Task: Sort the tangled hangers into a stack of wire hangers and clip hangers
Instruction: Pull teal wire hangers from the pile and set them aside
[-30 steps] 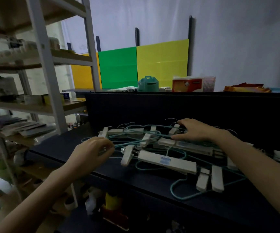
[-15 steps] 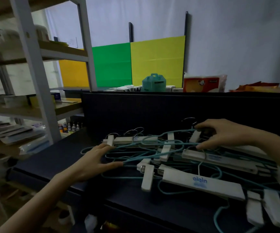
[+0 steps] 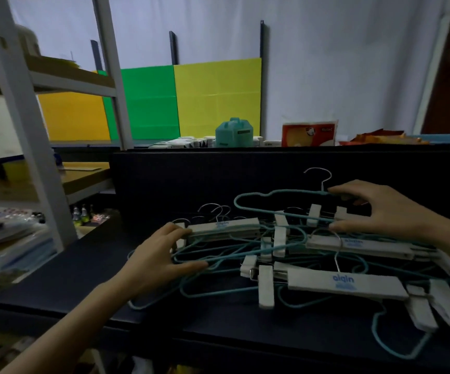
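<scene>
A tangle of teal wire hangers [image 3: 218, 290] and white clip hangers lies on the dark table [image 3: 83, 279]. One white clip hanger marked "algin" [image 3: 348, 286] is nearest me, another [image 3: 224, 228] lies at the far left, and a third [image 3: 359, 247] sits to the right. My left hand [image 3: 159, 257] rests with spread fingers on the left end of the pile, touching the far-left clip hanger and the teal wires. My right hand [image 3: 377, 211] grips the neck of a teal wire hanger [image 3: 248, 198], which is raised above the pile with its hook up.
A white shelf rack [image 3: 29, 157] full of goods stands close on the left. A dark upright panel [image 3: 218, 179] closes the back of the table. Behind it sit a teal box [image 3: 233, 132] and a tissue pack [image 3: 309, 133]. The table's front edge is near me.
My right hand has lifted the top of one teal wire hanger off the pile. My left hand has opened and settled onto the pile's left end.
</scene>
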### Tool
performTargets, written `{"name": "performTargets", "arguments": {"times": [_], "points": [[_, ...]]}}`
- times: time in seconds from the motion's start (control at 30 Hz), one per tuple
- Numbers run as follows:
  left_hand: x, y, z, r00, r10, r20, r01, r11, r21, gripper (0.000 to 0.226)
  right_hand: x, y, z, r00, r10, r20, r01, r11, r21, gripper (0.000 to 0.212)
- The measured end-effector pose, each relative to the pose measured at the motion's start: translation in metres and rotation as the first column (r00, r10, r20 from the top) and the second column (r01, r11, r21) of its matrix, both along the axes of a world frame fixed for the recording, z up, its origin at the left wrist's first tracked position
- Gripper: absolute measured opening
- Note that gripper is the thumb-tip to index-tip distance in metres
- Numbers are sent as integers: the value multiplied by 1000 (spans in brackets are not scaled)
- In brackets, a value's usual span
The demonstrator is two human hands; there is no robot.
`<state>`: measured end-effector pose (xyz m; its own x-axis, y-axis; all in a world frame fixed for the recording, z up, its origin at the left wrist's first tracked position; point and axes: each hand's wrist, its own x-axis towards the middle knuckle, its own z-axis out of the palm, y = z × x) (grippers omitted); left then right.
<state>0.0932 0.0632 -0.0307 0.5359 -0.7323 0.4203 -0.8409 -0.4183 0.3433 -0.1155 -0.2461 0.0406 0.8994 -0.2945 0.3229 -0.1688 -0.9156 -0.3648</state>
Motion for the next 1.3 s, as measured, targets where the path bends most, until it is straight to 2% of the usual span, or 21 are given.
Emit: {"name": "performTargets", "arguments": {"times": [0.1, 0.17, 0.57, 0.63, 0.77, 1.13, 1.3], "points": [[7, -1, 5, 994, 8, 108, -12, 999, 35, 108, -9, 10, 1, 996, -61, 70, 61, 998, 8, 85], [13, -2, 7, 992, -7, 125, 0, 999, 50, 110, -16, 17, 0, 989, -100, 105, 98, 995, 23, 83], [27, -9, -16, 994, -100, 46, 101, 995, -20, 117, -56, 53, -3, 947, -271, 171, 263, 962, 70, 85], [26, -12, -17, 994, -112, -18, 111, 992, -61, 113, -61, 56, -3, 944, -287, 166, 280, 958, 66, 85], [25, -16, -5, 985, -99, -142, 79, 987, -140, 87, -68, 61, 0, 934, -312, 176, 306, 950, 58, 85], [-16, -56, 25, 979, -197, 57, 200, 978, -55, 94, -127, 51, 2, 903, -380, 199, 382, 924, 29, 86], [-70, -100, 34, 942, -317, 111, 321, 947, -22, 116, -192, 37, -5, 878, -441, 186, 439, 897, 56, 81]]}}
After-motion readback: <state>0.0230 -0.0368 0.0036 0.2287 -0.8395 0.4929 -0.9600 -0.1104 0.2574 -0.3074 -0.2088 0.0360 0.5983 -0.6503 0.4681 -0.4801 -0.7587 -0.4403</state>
